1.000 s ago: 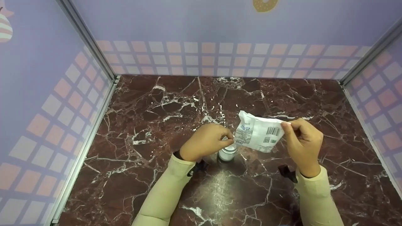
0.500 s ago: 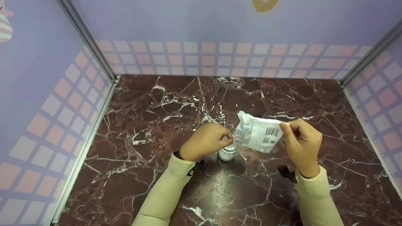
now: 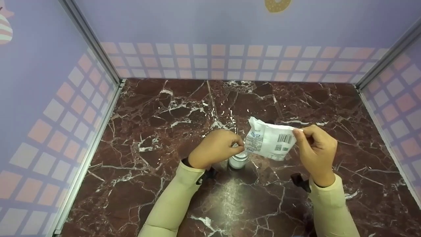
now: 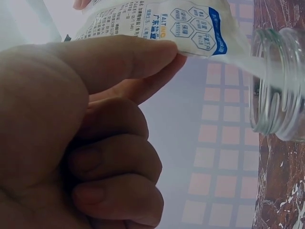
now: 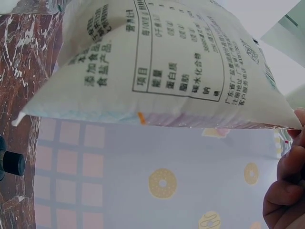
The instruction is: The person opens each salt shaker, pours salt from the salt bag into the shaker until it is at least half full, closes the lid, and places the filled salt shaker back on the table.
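A white printed bag of salt (image 3: 271, 140) hangs tilted between my hands, its mouth low toward the left. My left hand (image 3: 217, 146) pinches the bag's edge near the mouth between thumb and forefinger, the other fingers curled. My right hand (image 3: 317, 151) pinches the upper right corner. Below the mouth stands a clear glass jar (image 3: 238, 161), upright on the table, its rim partly covered by the left hand. In the left wrist view a white stream of salt (image 4: 245, 64) runs from the bag into the mouth of the jar (image 4: 276, 86).
White grains lie scattered on the dark red marbled table (image 3: 148, 191) beyond the jar. A dark object with a black cap (image 5: 13, 163) shows at the edge of the right wrist view. Lilac panels (image 3: 230, 29) enclose the table at the back and sides.
The bag and my right hand have shifted very slightly to the left. The left hand and the jar have stayed in place.
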Tool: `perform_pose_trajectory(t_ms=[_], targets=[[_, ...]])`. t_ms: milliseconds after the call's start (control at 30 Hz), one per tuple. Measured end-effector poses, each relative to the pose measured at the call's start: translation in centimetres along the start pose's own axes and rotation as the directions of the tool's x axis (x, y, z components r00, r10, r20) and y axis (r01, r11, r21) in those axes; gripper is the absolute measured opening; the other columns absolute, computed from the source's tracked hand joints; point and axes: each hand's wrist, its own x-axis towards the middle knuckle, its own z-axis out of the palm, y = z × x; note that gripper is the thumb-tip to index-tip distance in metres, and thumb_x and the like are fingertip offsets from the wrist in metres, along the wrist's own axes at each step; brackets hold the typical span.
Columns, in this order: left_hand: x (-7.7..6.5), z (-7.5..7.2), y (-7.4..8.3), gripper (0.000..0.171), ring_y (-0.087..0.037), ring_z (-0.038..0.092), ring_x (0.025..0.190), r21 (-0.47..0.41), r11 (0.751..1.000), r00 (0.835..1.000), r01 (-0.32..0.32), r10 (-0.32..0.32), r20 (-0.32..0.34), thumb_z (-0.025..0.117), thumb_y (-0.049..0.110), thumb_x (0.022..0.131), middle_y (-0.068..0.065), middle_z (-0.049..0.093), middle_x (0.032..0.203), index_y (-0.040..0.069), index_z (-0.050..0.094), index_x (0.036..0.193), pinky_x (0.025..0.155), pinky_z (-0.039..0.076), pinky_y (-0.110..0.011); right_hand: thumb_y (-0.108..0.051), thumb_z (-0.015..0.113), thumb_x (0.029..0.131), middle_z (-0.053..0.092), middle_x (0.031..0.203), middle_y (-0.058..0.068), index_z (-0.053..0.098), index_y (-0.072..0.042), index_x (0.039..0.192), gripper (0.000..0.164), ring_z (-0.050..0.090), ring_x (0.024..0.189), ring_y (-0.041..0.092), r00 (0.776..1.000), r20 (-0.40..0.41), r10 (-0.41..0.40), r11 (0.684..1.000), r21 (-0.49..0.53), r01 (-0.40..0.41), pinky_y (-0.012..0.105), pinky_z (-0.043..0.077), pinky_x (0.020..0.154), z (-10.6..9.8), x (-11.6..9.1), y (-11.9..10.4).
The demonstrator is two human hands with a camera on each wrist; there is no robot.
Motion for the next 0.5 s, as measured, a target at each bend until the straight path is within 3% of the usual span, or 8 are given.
perform_pose_trajectory(t_ms=[267, 500], targets=[[0.01, 0.0, -0.03, 0.015, -0.012, 0.07, 0.085, 0.023, 1.0, 1.0, 0.0, 0.0, -0.001, 0.07, 0.029, 0.098, 0.009, 0.077, 0.096, 0.02, 0.081, 0.096, 0.086, 0.055, -0.032, -0.011, 0.076, 0.094, 0.045, 0.057, 0.009, 0.055, 0.008, 0.066, 0.039, 0.032, 0.053, 0.005, 1.0, 0.02, 0.005, 1.0, 0.014, -0.005, 0.014, 0.025, 0.054, -0.05, -0.15, 0.27], [0.0, -0.06, 0.11, 0.015, -0.006, 0.064, 0.078, 0.003, 1.0, 1.0, 0.026, -0.026, 0.0, 0.069, 0.029, 0.098, 0.011, 0.077, 0.095, 0.021, 0.082, 0.096, 0.081, 0.055, -0.03, -0.017, 0.076, 0.095, 0.043, 0.057, 0.008, 0.054, 0.007, 0.067, 0.043, 0.031, 0.053, 0.006, 1.0, 0.023, -0.01, 1.0, 0.003, 0.01, 0.014, 0.024, 0.054, -0.04, -0.11, 0.01]])
